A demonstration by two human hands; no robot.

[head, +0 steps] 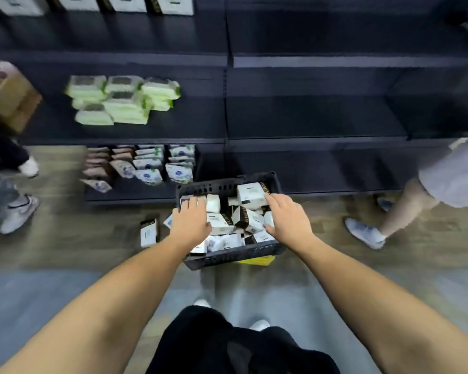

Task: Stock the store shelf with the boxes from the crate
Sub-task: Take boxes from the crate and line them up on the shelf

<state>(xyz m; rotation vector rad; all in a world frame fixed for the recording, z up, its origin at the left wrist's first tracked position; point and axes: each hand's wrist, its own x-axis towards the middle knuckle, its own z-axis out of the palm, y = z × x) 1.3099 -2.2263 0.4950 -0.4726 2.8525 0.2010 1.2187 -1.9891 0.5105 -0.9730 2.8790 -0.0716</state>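
Note:
A black plastic crate (227, 256) stands on the floor in front of the dark shelf unit (308, 117). It holds several small white boxes with dark ends (250, 195), piled loosely. My left hand (191, 221) lies flat over the boxes at the crate's left side, fingers straight. My right hand (287, 218) reaches in over the right side, fingers extended onto the boxes and thumb spread. Whether either hand holds a box is hidden under the palms. One white box (148, 233) lies on the floor left of the crate.
Pale green packs (122, 102) sit on the middle shelf at left, pouches (149, 164) on the bottom shelf. The right shelf bays look bare. A person's legs (405, 209) stand at right, other feet (19, 211) at left, beside a cardboard carton (10, 95).

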